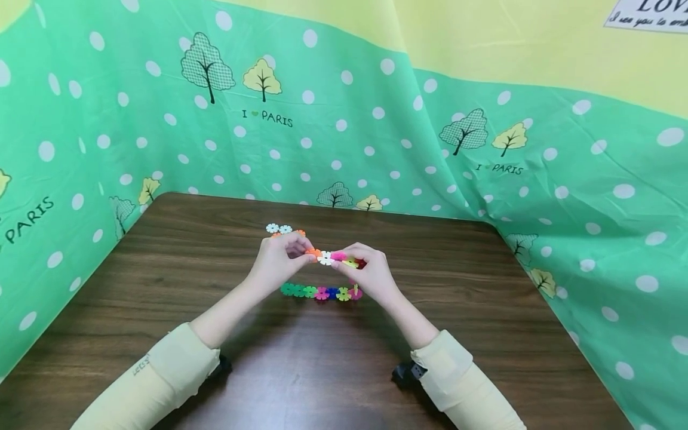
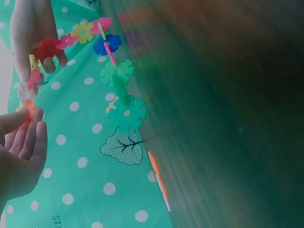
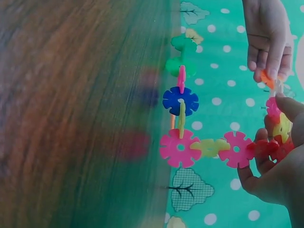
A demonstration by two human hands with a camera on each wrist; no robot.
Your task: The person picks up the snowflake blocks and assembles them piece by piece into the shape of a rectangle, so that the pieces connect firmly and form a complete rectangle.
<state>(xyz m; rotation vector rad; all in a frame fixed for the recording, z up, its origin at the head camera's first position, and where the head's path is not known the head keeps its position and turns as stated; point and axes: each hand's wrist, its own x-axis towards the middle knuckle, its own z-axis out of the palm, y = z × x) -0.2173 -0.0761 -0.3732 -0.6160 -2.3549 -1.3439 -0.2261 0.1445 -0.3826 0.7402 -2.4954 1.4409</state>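
Between the fingers and thumb of my left hand (image 1: 276,263) is an orange flower-shaped plastic disc (image 1: 313,255). It meets a white disc (image 1: 325,258), the upper end of a chain of slotted discs. My right hand (image 1: 372,276) pinches the chain by the white and pink discs, and red discs (image 3: 284,151) lie against its fingers. From there the chain loops round through pink, yellow and blue discs (image 3: 180,101) to green discs (image 2: 127,114), nearer to me than the hands. Whether the orange disc's slot is fully joined to the white one cannot be told.
Pale loose discs (image 1: 279,229) and orange discs (image 1: 301,233) lie on the dark wooden table (image 1: 322,370) behind my left hand, partly hidden by it. A green dotted cloth (image 1: 344,149) hangs along the table's back and sides.
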